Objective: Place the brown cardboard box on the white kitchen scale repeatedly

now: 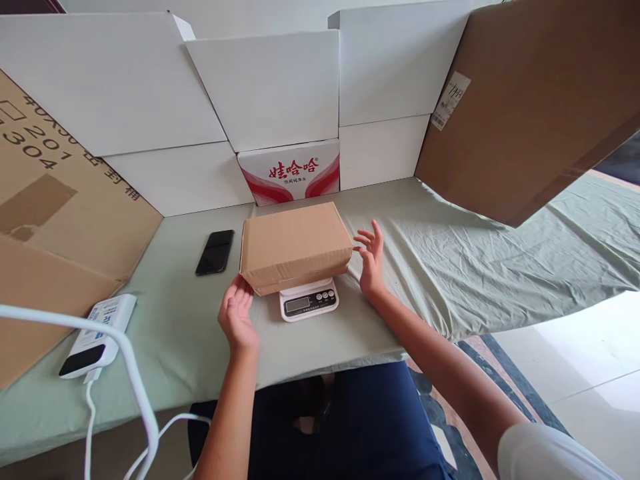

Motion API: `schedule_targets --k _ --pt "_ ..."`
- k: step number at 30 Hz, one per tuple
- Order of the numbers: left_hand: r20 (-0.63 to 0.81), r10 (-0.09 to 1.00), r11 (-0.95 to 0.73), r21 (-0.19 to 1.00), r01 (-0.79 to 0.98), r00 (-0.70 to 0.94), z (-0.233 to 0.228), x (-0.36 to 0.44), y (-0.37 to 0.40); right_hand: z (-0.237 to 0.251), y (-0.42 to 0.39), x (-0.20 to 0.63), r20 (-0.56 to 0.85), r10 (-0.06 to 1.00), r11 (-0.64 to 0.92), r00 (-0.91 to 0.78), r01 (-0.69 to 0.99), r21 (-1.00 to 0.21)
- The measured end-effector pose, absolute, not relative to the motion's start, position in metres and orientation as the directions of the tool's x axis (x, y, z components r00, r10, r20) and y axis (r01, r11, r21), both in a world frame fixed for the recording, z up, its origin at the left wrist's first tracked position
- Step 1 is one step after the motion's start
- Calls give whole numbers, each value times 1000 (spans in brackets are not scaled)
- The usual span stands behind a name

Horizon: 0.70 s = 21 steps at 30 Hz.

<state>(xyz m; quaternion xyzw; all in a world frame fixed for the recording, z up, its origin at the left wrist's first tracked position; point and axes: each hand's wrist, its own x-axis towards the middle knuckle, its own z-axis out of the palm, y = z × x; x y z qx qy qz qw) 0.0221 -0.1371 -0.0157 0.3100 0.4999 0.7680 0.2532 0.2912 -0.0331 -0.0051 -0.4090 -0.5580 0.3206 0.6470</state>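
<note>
A closed brown cardboard box point(297, 239) rests on a small white kitchen scale point(310, 303), whose display and buttons stick out at the front. The box hides the rest of the scale's platform. At the box's lower left corner is my left hand point(237, 312), palm turned up, fingers stretched toward the bottom edge with their tips partly hidden; I cannot tell how firmly they touch. Beside the right end is my right hand point(370, 260), fingers spread, a fingertip close to the box's side. Neither hand is closed around the box.
A black phone point(215, 252) lies left of the box. Farther left is a white power bank point(100, 335) with a white cable point(133, 360). White cartons point(270, 90) line the back; large cardboard boxes point(530, 100) flank both sides. Green cloth point(450, 267) covers the table.
</note>
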Motion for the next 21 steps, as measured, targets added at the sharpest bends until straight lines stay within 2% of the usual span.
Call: schedule_targets --k 7,11,15,18,21 --pt "219 707 -356 932 -71 -672 -17 21 -133 -8 -25 286 389 906 395 165 -5 -919" --pt "186 705 -355 928 -114 -685 -18 21 -131 -11 -13 283 239 950 267 199 -127 -955" --pt "186 717 -366 921 -136 -672 -19 13 -119 -3 2 283 63 995 82 81 -263 -961" --pt "195 714 -391 908 -151 -673 -9 -2 -93 13 19 284 -26 1000 -22 17 -193 -981" --pt "193 719 -439 871 -220 -668 4 -18 -55 25 37 280 9 998 17 68 -122 -992"
